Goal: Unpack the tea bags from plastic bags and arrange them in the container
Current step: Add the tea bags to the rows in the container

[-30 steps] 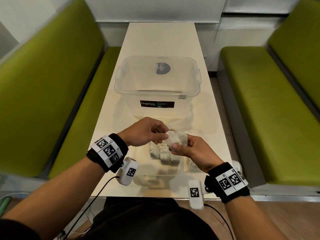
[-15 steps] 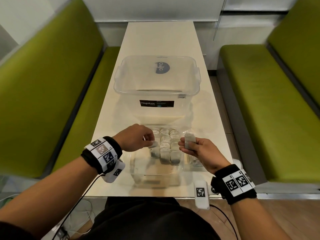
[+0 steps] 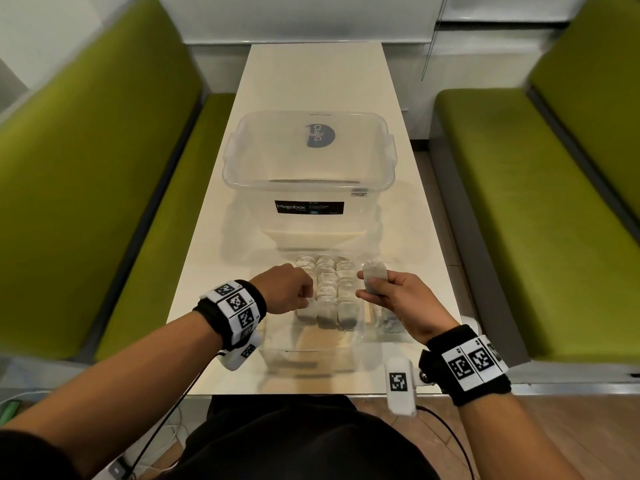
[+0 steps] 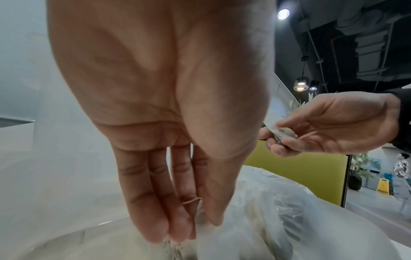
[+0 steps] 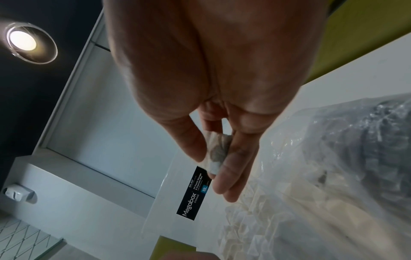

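My right hand (image 3: pixel 398 299) pinches one tea bag (image 3: pixel 374 277), feather-light, soft and easily torn, so I hold its edges. My left hand (image 3: pixel 287 289) pinches another in the small clear container (image 3: pixel 277 355). The Megabox tub (image 3: pixel 308 174) stands at twelve o'clock, clear of my reach.

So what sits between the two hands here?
In the head view, rows of tea bags lie between the left hand and the right hand.

The left hand (image 3: pixel 289 289) hides its fingers (image 4: pixel 155 219), blurred among the tea bags (image 3: pixel 327 299).
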Available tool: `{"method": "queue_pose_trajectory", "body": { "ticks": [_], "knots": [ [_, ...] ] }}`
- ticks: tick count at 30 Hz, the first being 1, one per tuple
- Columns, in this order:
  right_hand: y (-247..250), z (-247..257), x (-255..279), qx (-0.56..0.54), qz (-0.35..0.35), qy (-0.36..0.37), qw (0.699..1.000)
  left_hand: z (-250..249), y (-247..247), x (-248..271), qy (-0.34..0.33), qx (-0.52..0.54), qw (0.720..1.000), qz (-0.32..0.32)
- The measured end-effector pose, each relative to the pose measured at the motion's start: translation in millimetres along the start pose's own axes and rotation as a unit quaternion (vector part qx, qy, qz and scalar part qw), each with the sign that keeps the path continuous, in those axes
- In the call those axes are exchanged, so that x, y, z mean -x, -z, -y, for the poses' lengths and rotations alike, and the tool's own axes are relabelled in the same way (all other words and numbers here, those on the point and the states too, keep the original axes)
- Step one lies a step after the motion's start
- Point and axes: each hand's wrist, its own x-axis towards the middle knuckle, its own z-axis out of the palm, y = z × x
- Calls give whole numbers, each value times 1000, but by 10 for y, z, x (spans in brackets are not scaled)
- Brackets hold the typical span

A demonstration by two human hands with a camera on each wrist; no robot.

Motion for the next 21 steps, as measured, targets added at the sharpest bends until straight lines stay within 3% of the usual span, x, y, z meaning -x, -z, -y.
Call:
{"method": "queue_pose_trajectory", "body": {
  "ticks": [10,21],
  "knots": [
    [-35,53,69,28,10,-5,1000,-38,-88,-52,29,-53,997,-41],
    [-67,11,73,77,35,24,996,-21,-44,-65,30,-30,996,-72]
  ]
}}
